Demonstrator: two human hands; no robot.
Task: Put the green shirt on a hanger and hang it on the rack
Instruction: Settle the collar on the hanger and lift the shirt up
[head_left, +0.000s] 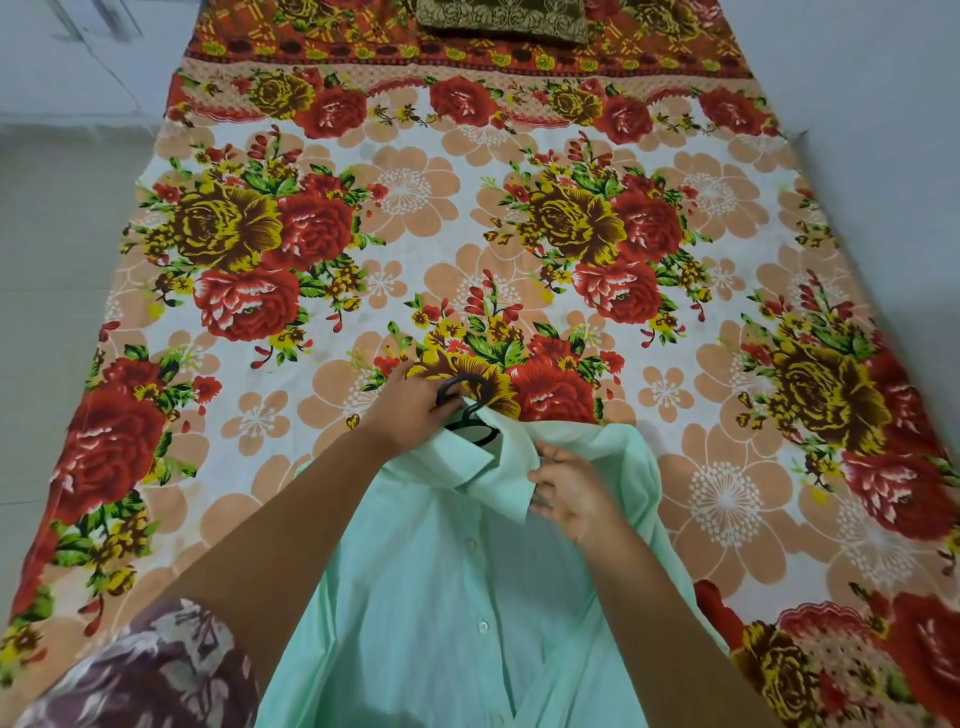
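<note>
A pale green buttoned shirt (457, 597) hangs in front of me over the near part of the bed. A black hanger (470, 410) sits inside its collar, with only the hook and neck showing. My left hand (410, 415) grips the hanger's hook from the left. My right hand (569, 493) pinches the right collar flap of the shirt between thumb and fingers. The hanger's arms are hidden under the fabric. No rack is in view.
A bed with a red, yellow and peach floral sheet (467, 234) fills the view. A dark green patterned pillow (501, 21) lies at its far end. Pale tiled floor (57, 234) runs along the left, and a light wall is on the right.
</note>
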